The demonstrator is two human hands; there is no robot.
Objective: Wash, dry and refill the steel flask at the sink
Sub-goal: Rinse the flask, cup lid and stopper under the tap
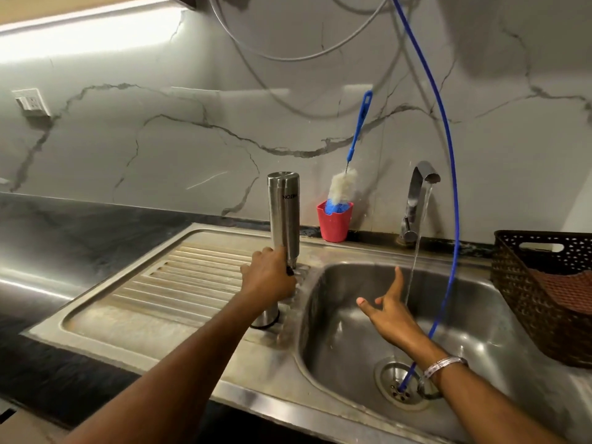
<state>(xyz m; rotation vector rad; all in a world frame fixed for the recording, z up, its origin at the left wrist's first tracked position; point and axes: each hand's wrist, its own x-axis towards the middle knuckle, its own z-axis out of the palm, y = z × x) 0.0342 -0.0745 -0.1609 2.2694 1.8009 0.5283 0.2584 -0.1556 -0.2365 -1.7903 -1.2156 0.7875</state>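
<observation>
The steel flask [284, 213] stands upside down on the ribbed drainboard [192, 277], its logo inverted and its narrow mouth end at the bottom. My left hand [269, 277] grips the flask's lower part. A steel cap [267, 317] sits on the drainboard just under my left wrist, partly hidden. My right hand [389, 310] hovers open over the sink basin [346, 331], fingers spread, just left of the water stream. The tap [416, 193] is running into the basin.
A red cup [334, 221] holding a blue-handled bottle brush [344, 184] stands against the wall behind the sink. A blue hose [450, 174] hangs down into the drain [402, 384]. A brown woven basket [541, 293] with a cloth sits at the right. Dark countertop lies at the left.
</observation>
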